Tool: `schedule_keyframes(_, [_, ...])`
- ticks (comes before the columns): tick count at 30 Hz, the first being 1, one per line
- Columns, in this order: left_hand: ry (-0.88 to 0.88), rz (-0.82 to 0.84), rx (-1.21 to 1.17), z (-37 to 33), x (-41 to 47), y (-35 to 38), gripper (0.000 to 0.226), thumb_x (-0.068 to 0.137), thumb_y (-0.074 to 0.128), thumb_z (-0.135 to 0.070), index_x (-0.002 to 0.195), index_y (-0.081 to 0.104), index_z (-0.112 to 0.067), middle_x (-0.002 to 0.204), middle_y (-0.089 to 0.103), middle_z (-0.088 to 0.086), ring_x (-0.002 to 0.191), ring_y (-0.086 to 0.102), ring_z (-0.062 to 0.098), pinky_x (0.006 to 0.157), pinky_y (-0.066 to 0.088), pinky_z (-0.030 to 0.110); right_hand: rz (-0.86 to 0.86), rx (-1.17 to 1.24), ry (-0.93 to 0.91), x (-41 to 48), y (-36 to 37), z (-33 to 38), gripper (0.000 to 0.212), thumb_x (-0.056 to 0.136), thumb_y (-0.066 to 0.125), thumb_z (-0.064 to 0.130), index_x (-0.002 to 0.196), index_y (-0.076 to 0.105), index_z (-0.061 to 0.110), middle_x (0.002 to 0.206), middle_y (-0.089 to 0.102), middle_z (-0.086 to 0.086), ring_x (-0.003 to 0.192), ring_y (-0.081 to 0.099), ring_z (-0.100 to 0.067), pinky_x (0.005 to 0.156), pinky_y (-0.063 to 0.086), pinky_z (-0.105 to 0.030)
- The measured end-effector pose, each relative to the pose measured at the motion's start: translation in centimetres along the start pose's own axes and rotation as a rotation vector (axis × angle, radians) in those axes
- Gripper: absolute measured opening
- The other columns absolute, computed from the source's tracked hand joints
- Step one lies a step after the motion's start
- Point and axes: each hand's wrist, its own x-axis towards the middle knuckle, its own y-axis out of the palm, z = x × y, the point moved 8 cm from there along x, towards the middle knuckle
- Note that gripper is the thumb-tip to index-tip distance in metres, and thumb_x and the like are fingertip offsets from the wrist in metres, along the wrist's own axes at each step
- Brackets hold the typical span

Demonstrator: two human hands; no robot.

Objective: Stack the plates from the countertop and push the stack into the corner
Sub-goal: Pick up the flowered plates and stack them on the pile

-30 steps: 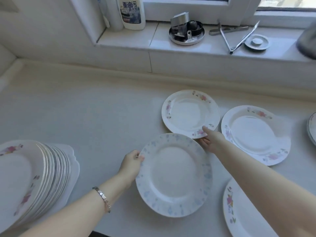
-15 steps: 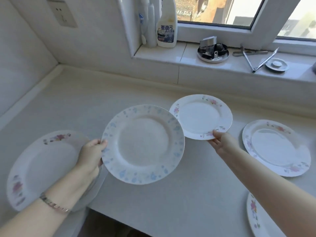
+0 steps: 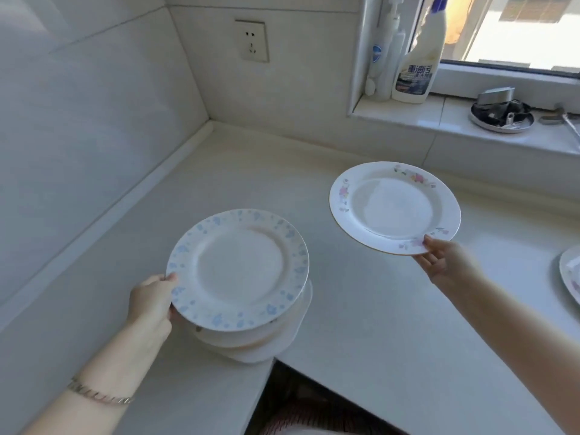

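**Two hands, one plate each, above a corner countertop**

The left hand [image 3: 153,304] is closed on the near-left rim of a round white ceramic plate with pale blue speckles around its border [image 3: 238,270]: thumb on top of the rim, other fingers underneath & out of sight. A thin silver chain bracelet [image 3: 100,395] circles that wrist. The blue-speckled plate sits level directly over a stack of white plates [image 3: 276,337] at the front edge of the white countertop [image 3: 361,309]; can't tell whether it's resting on the stack or just above it. Only the stack's right & lower edges peek out from under it.

The right hand [image 3: 442,262] pinches the near rim of a round white ceramic plate with pink flowers and a thin gold edge [image 3: 395,207], thumb on top. This plate is held in the air, tilted a little, to the right of the stack & clearly apart from it.

At the far right edge, part of another floral plate [image 3: 569,277] lies on the counter.

The tiled wall corner is back-left, well away from the stack, w/ a white wall socket [image 3: 252,40] above it. On the window sill [image 3: 439,116] at upper right: a white spray bottle with a dark label [image 3: 419,70], a slimmer white bottle [image 3: 381,64] to its left, & a round metal dish holding dark items [image 3: 501,116].
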Motion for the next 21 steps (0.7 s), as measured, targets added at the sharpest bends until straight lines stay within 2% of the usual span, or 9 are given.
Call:
schedule_keyframes(3, [-0.008, 0.017, 0.018, 0.8, 1.5, -1.1, 0.029, 0.092, 0.050, -0.002, 0.064, 0.049, -0.012, 0.067, 0.051, 0.010, 0.059, 0.048, 0.020, 0.058, 0.039, 0.031, -0.009, 0.000, -0.001, -1.1, 1.6, -1.7, 0.014, 0.087, 0.048, -0.009, 0.085, 0.054, 0.004, 0.053, 0.070, -0.004, 0.050, 0.070, -0.014, 0.043, 0.055, -0.026])
schedule_keyframes(6, [-0.014, 0.051, 0.035, 1.4, 2.6, -1.4, 0.029, 0.091, 0.051, -0.003, 0.064, 0.049, -0.012, 0.067, 0.052, 0.009, 0.062, 0.050, 0.022, 0.068, 0.042, 0.036, -0.013, 0.002, -0.007, -2.1, 2.7, -2.9, 0.015, 0.086, 0.048, -0.009, 0.086, 0.054, 0.005, 0.053, 0.070, -0.004, 0.050, 0.070, -0.015, 0.044, 0.055, -0.027])
schedule_keyframes(8, [-0.002, 0.070, 0.064, 1.7, 3.4, -1.4, 0.027, 0.091, 0.051, -0.005, 0.064, 0.050, -0.010, 0.069, 0.054, 0.011, 0.071, 0.053, 0.024, 0.074, 0.041, 0.037, -0.010, 0.000, -0.014, -2.6, 3.4, -3.5, 0.015, 0.086, 0.048, -0.010, 0.086, 0.054, 0.005, 0.053, 0.071, -0.005, 0.051, 0.070, -0.015, 0.044, 0.056, -0.027])
schedule_keyframes(11, [0.106, 0.113, 0.221, 1.2, 4.2, -1.4, 0.018, 0.085, 0.054, -0.014, 0.069, 0.053, -0.005, 0.074, 0.055, 0.016, 0.073, 0.053, 0.024, 0.068, 0.042, 0.037, -0.007, -0.003, -0.023, -3.2, 4.3, -4.1, 0.014, 0.085, 0.049, -0.010, 0.087, 0.054, 0.004, 0.054, 0.071, -0.006, 0.052, 0.071, -0.016, 0.044, 0.055, -0.027])
schedule_keyframes(14, [0.246, 0.153, 0.473, 0.3, 4.4, -1.3, 0.034, 0.079, 0.054, -0.026, 0.072, 0.055, 0.008, 0.071, 0.061, 0.030, 0.065, 0.061, 0.036, 0.064, 0.052, 0.041, 0.000, -0.005, -0.014, -3.6, 5.0, -4.7, 0.014, 0.086, 0.049, -0.009, 0.088, 0.054, 0.003, 0.056, 0.071, -0.007, 0.053, 0.071, -0.016, 0.045, 0.056, -0.027])
schedule_keyframes(17, [0.346, 0.180, 0.669, -0.3, 3.8, -0.9, 0.031, 0.087, 0.052, -0.024, 0.066, 0.051, 0.000, 0.066, 0.061, 0.021, 0.066, 0.059, 0.035, 0.056, 0.037, 0.031, 0.014, -0.023, -0.008, -3.7, 5.5, -4.9, 0.014, 0.086, 0.050, -0.008, 0.090, 0.054, 0.004, 0.057, 0.072, -0.007, 0.054, 0.071, -0.016, 0.046, 0.056, -0.027])
schedule_keyframes(21, [0.452, 0.170, 0.822, -0.3, 3.0, -0.6, 0.036, 0.091, 0.047, -0.028, 0.061, 0.033, -0.013, 0.055, 0.041, 0.004, 0.056, 0.039, 0.024, 0.050, 0.024, 0.030, 0.061, -0.078, -0.017, -3.8, 7.1, -4.7, 0.015, 0.088, 0.048, -0.008, 0.087, 0.052, 0.007, 0.056, 0.071, -0.005, 0.052, 0.070, -0.014, 0.046, 0.056, -0.026])
